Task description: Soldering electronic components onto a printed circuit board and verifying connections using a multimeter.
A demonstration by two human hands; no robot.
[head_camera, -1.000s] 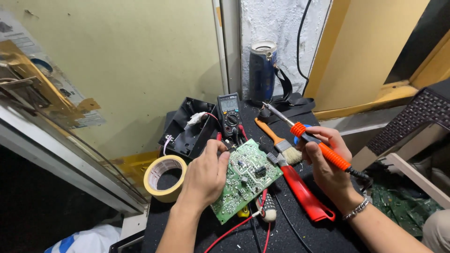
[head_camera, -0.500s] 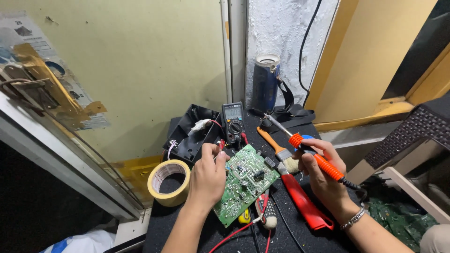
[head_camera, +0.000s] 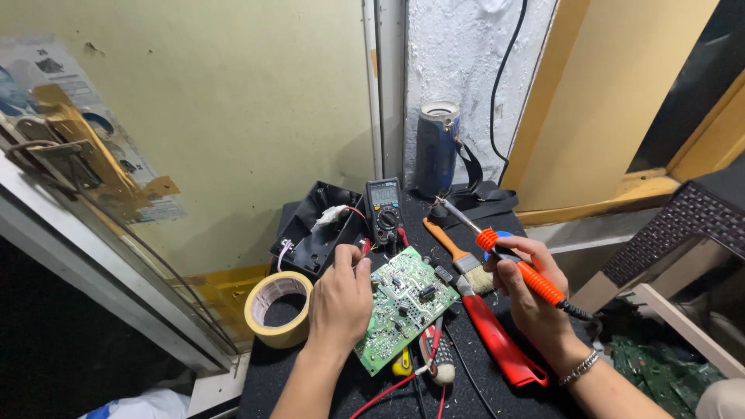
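Resting on the upper left edge of the green circuit board [head_camera: 403, 314], the left hand [head_camera: 341, 302] has its fingers curled down onto the board, apparently pinning it so that it stays tilted and steady on the dark bench [head_camera: 306, 368]. The board lies component side up at the middle of the bench, angled from lower left to upper right. The right hand [head_camera: 531, 299] is closed around the orange grip of a soldering iron [head_camera: 512, 260], held like a pen, with the metal tip pointing up and to the left, clear of the board and near the multimeter [head_camera: 384, 206]; this grip appears to keep the hot end away from both hands. A paintbrush [head_camera: 458, 256] with an orange handle lies just beside the board's right edge, and a red-handled tool [head_camera: 500, 345] lies below it, partly under the right wrist. Screwdrivers [head_camera: 434, 357] with mixed handles sit under the board's lower edge, together with red and black leads. A roll of tan tape [head_camera: 278, 309] rests left of the left hand. Behind the board stands an open black housing [head_camera: 314, 229] with white wires inside, and a dark cylindrical speaker [head_camera: 437, 151] stands upright against the wall.
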